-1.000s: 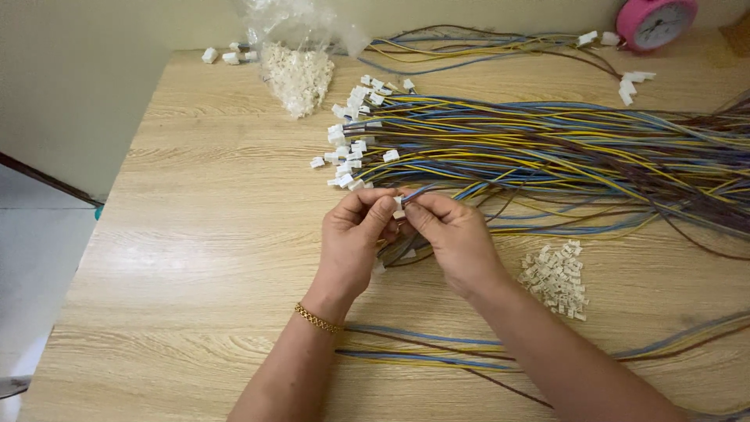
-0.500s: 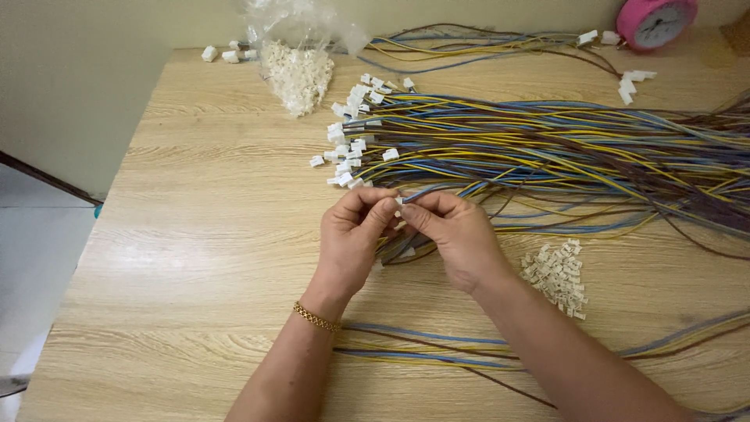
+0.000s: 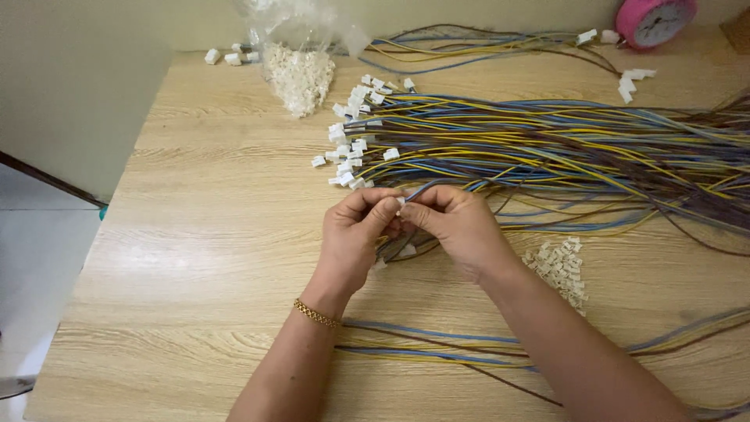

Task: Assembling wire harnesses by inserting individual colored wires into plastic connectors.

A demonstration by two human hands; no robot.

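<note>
Connector [image 3: 401, 202], a small white plug, is pinched between the fingertips of the left hand [image 3: 355, 234] and right hand [image 3: 453, 227], both closed on it, near the middle of the desk [image 3: 195, 234]. Seating wires well likely needs a steady grip beside the wire bundle [image 3: 547, 148]; spare housings [image 3: 558, 266] lie right.

white connector [image 3: 401, 201] | tiny, pinched at fingertips | wire ends [image 3: 418, 191] attached
</note>
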